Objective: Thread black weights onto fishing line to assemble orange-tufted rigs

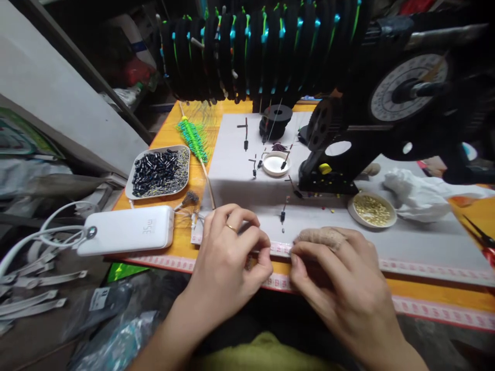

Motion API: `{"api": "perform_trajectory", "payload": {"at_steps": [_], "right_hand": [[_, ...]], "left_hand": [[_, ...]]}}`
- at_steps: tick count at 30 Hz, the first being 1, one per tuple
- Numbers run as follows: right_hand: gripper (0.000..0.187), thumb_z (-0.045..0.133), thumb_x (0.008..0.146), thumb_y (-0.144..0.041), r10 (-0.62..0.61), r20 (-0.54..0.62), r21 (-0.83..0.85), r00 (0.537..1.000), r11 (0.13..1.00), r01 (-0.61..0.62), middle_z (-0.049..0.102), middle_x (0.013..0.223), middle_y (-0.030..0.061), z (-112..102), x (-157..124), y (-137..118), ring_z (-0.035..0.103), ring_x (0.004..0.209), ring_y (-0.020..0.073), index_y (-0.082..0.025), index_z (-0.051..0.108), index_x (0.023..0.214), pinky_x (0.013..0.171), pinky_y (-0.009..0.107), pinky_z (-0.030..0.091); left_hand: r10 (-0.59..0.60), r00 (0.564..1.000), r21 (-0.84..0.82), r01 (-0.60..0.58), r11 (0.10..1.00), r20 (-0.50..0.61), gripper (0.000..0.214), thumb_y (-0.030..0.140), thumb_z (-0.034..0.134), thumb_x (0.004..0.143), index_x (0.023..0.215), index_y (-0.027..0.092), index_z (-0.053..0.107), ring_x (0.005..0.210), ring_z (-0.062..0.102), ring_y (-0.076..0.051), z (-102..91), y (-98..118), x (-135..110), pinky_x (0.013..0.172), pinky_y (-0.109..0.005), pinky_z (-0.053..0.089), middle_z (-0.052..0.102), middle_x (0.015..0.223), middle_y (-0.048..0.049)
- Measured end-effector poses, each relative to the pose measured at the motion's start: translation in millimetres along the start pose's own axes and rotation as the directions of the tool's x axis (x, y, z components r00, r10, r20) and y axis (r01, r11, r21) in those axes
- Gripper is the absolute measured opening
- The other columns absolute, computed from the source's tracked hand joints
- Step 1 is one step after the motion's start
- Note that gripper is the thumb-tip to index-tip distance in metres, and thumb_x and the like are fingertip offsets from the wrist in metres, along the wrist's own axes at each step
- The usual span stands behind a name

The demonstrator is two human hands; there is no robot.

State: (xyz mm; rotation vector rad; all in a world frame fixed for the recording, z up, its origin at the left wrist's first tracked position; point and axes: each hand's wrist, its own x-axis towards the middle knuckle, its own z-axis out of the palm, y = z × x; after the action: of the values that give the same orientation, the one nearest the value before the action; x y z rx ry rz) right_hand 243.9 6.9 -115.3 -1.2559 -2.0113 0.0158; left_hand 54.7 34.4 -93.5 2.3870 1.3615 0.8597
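Orange bench (170, 136), grey mat (425, 247) over it, black machine (371, 129) at 2 o'clock, row of black coils (263, 46) at 12. Left hand (228, 257) and right hand (340, 278) meet at the mat's near edge, fingertips pressed together on something too small to identify; right index wears a tan wrap (320, 236). Power bank (129, 229) at 9 o'clock of left hand, tray (158, 172) of black parts at 10. Bowl (372, 210) of gold beads at 1 o'clock of right hand.
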Motion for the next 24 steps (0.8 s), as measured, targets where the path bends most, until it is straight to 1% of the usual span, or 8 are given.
{"api": "perform_trajectory", "payload": {"at_steps": [3,8,11,16,24], "right_hand": [[0.003,0.067,0.089,-0.01,0.023,-0.009,-0.016,1.0,1.0,-0.023,0.069,0.09,0.0115,1.5,0.3,-1.2,0.057,0.088,0.0277,-0.012,0.066,0.09,0.077,0.042,0.039],[0.006,0.067,0.089,-0.009,0.045,-0.032,-0.028,0.998,0.999,-0.046,0.071,0.089,0.0096,2.3,0.2,-1.8,0.057,0.087,0.0262,-0.015,0.066,0.089,0.079,0.041,0.039],[0.007,0.068,0.089,-0.011,0.063,-0.049,-0.042,0.997,0.997,-0.065,0.072,0.086,0.0079,1.6,-1.2,-3.1,0.057,0.087,0.0257,-0.017,0.066,0.088,0.08,0.041,0.038],[0.009,0.069,0.088,-0.011,0.09,-0.074,-0.068,0.993,0.993,-0.095,0.072,0.086,0.0081,-0.7,-5.8,-3.9,0.058,0.087,0.0259,-0.019,0.066,0.086,0.08,0.042,0.037],[0.01,0.071,0.086,-0.008,0.112,-0.071,-0.071,0.991,0.991,-0.117,0.071,0.088,0.009,-7.1,-11.9,1.6,0.058,0.088,0.0263,-0.017,0.066,0.088,0.078,0.043,0.039]], "left_hand": [[0.001,1.0,-0.045,-0.001,0.999,0.013,0.008,0.008,0.062,0.086,0.082,0.015,0.064,0.109,0.049,-0.025,-0.3,-2.1,0.0,0.094,-0.041,0.04,0.061,0.101,-0.0085],[0.009,1.0,-0.086,-0.007,0.996,0.02,0.008,0.008,0.062,0.086,0.083,0.015,0.065,0.114,0.047,-0.025,1.0,-6.0,-1.8,0.096,-0.039,0.042,0.061,0.1,-0.0087],[0.012,1.0,-0.083,-0.012,0.996,0.002,0.009,0.007,0.063,0.086,0.083,0.015,0.064,0.115,0.047,-0.026,2.4,-7.3,-3.5,0.097,-0.04,0.042,0.063,0.098,-0.0078],[0.062,0.995,-0.072,-0.067,0.995,-0.076,0.012,0.004,0.063,0.084,0.082,0.016,0.063,0.113,0.051,-0.024,5.1,-6.9,-3.7,0.101,-0.041,0.039,0.066,0.092,-0.0048],[0.074,0.992,-0.055,-0.08,0.995,-0.099,0.014,0.002,0.064,0.081,0.081,0.016,0.063,0.108,0.054,-0.025,6.7,-6.3,-1.7,0.099,-0.044,0.038,0.068,0.088,-0.0047]]}}
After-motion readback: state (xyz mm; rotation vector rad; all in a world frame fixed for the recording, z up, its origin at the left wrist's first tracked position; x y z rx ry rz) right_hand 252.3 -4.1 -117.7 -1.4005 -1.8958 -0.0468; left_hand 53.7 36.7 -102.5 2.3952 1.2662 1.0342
